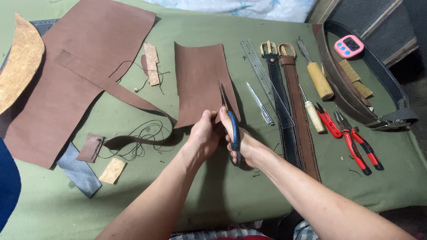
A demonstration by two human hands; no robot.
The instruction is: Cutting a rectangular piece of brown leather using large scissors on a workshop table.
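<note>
My left hand (205,133) pinches the near edge of a brown leather piece (199,80) lifted off the green table (231,186). In my right hand (238,144) are blue-handled scissors (231,124), whose blades point away from me into the leather's near edge. A narrow strip of the leather hangs to the right of the blades. The two hands touch at the leather's lower edge.
A large brown hide (75,66) with a long strap lies at left, with scraps, a grey strip (79,171) and black thread (142,135). To the right lie a steel ruler (258,66), two belts (293,111), awls, red pliers (356,142), a dark belt (351,98) and a pink timer (349,46).
</note>
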